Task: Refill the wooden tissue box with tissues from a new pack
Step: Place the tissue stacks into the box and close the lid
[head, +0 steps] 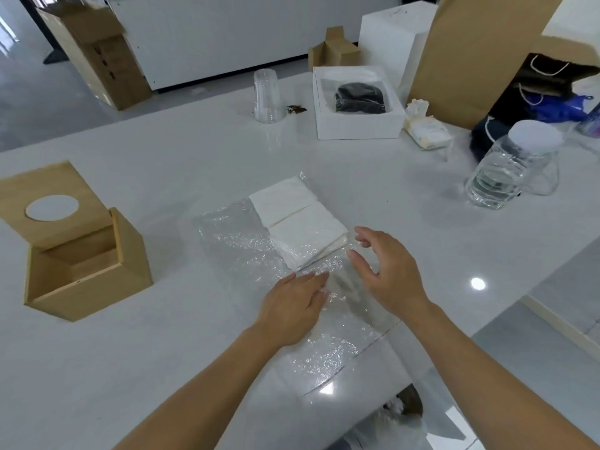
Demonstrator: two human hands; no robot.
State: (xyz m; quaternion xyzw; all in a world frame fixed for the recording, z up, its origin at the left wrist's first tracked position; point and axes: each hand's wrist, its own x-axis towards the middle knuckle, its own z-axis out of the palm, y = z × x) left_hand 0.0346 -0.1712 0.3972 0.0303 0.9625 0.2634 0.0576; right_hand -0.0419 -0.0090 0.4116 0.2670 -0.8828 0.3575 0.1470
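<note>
White and glossy, the tabletop [194, 151] carries everything, and the stack of folded white tissues [300, 224] near its middle serves as the landmark. That stack lies on a crinkled sheet of clear plastic wrapping [240, 245], which spreads to its left and toward the person. Just below the stack, the left hand [293, 308] rests palm-down on the plastic, fingers flat and together, gripping nothing. The right hand [386, 271] hovers at the stack's near right corner, fingers spread and loosely curved, holding nothing; whether its fingertips touch the tissues cannot be told. Well to the left of the stack stands the light wooden tissue box [87, 271], its inside bare, with its wooden lid with a round hole [48, 203] leaning at the box's back edge. Beyond the stack are a clear plastic cup [268, 95] turned upside down and a white cardboard box holding something black [357, 103]. Off to the right sits a lidded glass jug [513, 167].
</note>
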